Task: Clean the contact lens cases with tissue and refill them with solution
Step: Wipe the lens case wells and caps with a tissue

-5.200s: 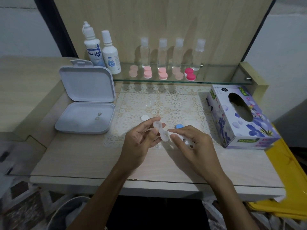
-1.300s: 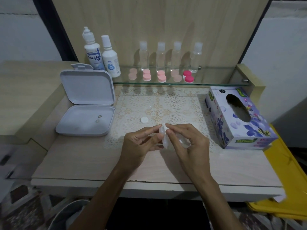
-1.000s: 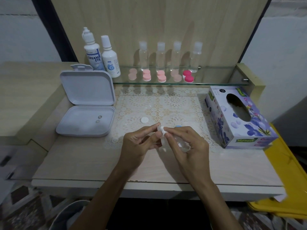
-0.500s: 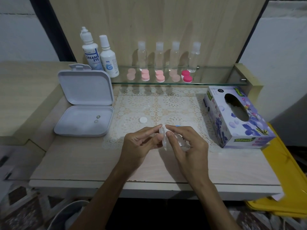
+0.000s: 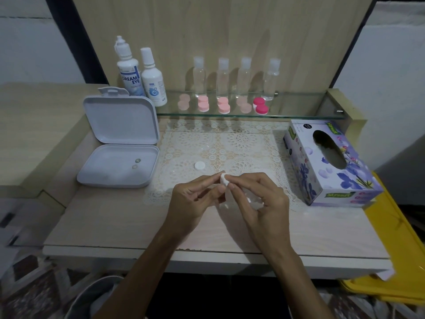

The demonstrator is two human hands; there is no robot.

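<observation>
Both forearms bare to the frame edge, no sleeves, watch, bracelets or gloves visible; left hand [image 5: 195,199] and right hand [image 5: 262,199] bare, no rings seen, fingernails short and unpainted where they show.

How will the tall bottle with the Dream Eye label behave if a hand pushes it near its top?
The Dream Eye bottle is tall and narrow, so it probably tips easily. Standing right beside the second white bottle, it might knock it over.
</observation>
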